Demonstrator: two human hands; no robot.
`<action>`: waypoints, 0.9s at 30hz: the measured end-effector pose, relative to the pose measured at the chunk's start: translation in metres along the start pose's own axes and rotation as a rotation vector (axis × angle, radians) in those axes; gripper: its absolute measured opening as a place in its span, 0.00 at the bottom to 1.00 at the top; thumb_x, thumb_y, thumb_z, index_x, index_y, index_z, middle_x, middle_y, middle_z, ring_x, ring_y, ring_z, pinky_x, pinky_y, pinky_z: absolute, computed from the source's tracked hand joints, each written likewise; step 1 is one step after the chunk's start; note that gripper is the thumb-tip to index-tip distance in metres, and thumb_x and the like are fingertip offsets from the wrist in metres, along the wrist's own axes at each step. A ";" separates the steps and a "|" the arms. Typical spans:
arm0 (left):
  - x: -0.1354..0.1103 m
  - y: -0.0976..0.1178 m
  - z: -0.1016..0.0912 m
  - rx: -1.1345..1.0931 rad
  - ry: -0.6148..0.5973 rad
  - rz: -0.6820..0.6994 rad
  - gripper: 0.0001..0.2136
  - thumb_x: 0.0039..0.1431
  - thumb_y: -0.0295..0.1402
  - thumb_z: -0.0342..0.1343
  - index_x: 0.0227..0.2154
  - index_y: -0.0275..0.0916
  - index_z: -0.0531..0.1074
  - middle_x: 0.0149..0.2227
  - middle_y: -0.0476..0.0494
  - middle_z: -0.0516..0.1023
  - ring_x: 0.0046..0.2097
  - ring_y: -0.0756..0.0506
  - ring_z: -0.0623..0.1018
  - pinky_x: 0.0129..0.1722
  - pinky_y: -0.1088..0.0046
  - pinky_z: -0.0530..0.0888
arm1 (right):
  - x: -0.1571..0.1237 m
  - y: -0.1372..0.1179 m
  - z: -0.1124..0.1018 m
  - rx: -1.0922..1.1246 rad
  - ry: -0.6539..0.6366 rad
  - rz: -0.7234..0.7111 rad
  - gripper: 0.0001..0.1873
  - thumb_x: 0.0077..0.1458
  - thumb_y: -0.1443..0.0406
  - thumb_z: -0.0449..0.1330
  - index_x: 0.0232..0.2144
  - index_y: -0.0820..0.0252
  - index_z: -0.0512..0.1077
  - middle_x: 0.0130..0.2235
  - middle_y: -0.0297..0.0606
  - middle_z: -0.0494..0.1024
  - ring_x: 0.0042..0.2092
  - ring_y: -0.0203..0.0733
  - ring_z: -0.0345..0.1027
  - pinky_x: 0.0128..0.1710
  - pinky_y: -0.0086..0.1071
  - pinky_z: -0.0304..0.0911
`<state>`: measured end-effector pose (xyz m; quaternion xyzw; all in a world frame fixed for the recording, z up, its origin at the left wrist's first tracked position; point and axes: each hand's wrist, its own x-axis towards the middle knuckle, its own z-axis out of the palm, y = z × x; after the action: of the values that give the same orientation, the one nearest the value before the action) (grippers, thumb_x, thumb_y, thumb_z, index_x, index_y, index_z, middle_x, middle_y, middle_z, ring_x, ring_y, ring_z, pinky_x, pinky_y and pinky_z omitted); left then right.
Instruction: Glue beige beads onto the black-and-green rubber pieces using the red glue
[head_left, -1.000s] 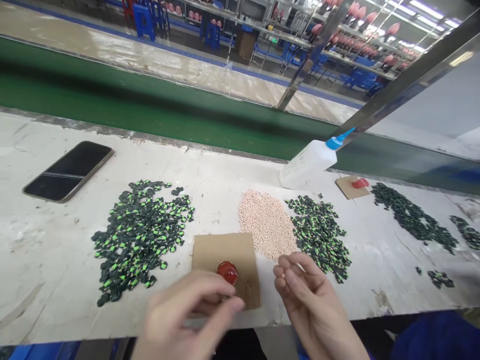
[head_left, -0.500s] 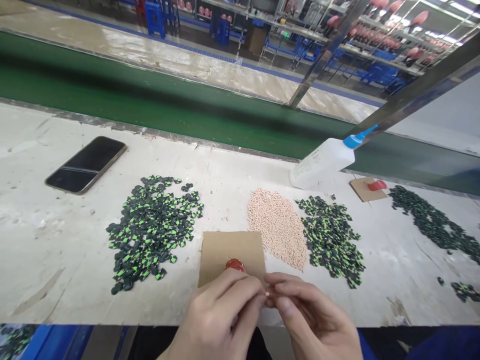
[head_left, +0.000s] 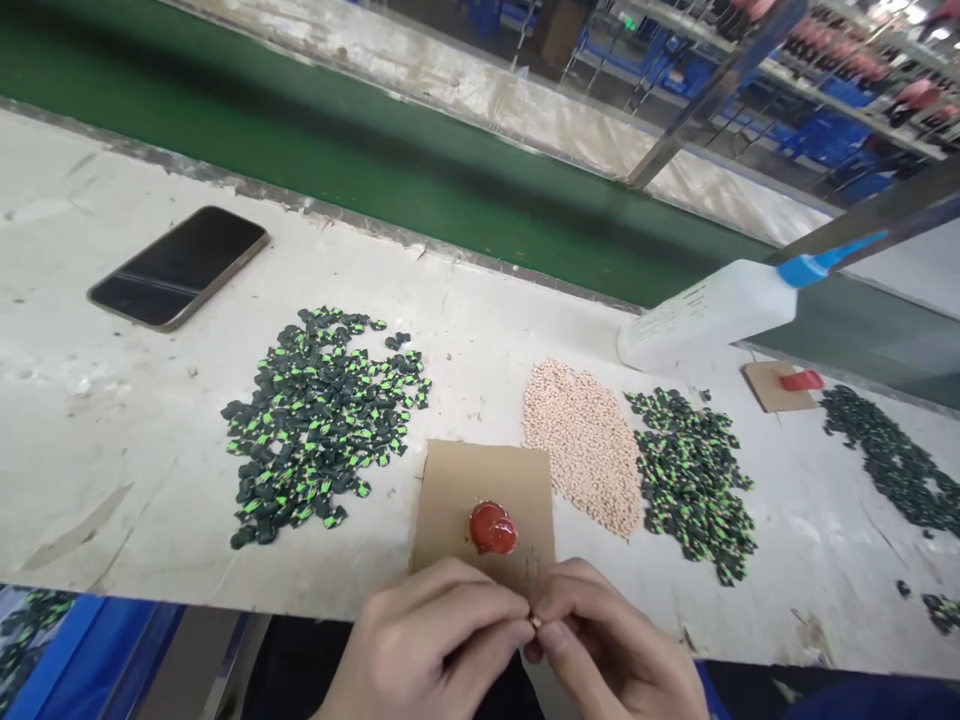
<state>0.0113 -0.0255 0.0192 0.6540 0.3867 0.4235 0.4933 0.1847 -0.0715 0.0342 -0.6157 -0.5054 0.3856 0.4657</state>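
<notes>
My left hand [head_left: 442, 635] and my right hand [head_left: 607, 635] meet at the table's front edge, fingertips pinched together. A tiny pale pink bead [head_left: 535, 622] shows between them, at the tips of my left fingers. What the right fingertips pinch is mostly hidden. Just beyond the hands lies a brown cardboard square [head_left: 487, 465] with a glossy red blob [head_left: 493, 528] on it. To its right spreads a heap of pale pink beads [head_left: 581, 445]. A pile of small dark green-black pieces with bright green marks [head_left: 322, 425] is on the left, and a similar pile [head_left: 694, 480] lies right of the beads.
A phone [head_left: 180, 268] rests at the far left. A white bottle with a blue nozzle [head_left: 709, 310] leans at the back right, near a small card [head_left: 776, 388] with a red piece [head_left: 801, 380]. More dark pieces [head_left: 896, 460] lie far right. A green strip [head_left: 375, 170] runs behind the table.
My view has tilted downward, so the table sits higher. The hands have drawn closer together and off the cardboard, uncovering the red blob. The right fingers have closed in at the bead.
</notes>
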 end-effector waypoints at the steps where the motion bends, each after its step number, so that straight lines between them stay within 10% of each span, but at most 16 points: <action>1: -0.002 -0.002 -0.001 -0.021 0.026 -0.038 0.10 0.63 0.21 0.64 0.39 0.45 0.81 0.34 0.53 0.85 0.29 0.53 0.82 0.32 0.87 0.77 | 0.001 0.003 0.000 -0.061 0.001 -0.034 0.08 0.66 0.67 0.63 0.33 0.52 0.77 0.30 0.34 0.78 0.30 0.37 0.73 0.28 0.26 0.70; 18: -0.013 -0.008 -0.022 0.005 0.144 -0.261 0.13 0.62 0.24 0.63 0.42 0.51 0.84 0.39 0.55 0.89 0.33 0.51 0.87 0.34 0.86 0.83 | 0.013 0.024 -0.002 -0.558 -0.046 -0.322 0.17 0.63 0.79 0.60 0.44 0.52 0.75 0.41 0.39 0.79 0.40 0.41 0.78 0.41 0.31 0.75; 27: -0.003 0.002 -0.010 -0.442 0.065 -0.427 0.13 0.63 0.24 0.62 0.39 0.53 0.86 0.37 0.52 0.85 0.32 0.51 0.86 0.34 0.82 0.83 | 0.013 0.002 -0.005 0.112 -0.011 0.143 0.06 0.67 0.62 0.65 0.34 0.50 0.79 0.31 0.33 0.77 0.33 0.37 0.73 0.32 0.27 0.72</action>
<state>0.0013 -0.0254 0.0222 0.4211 0.4294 0.4048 0.6887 0.1922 -0.0601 0.0338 -0.6211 -0.4401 0.4488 0.4680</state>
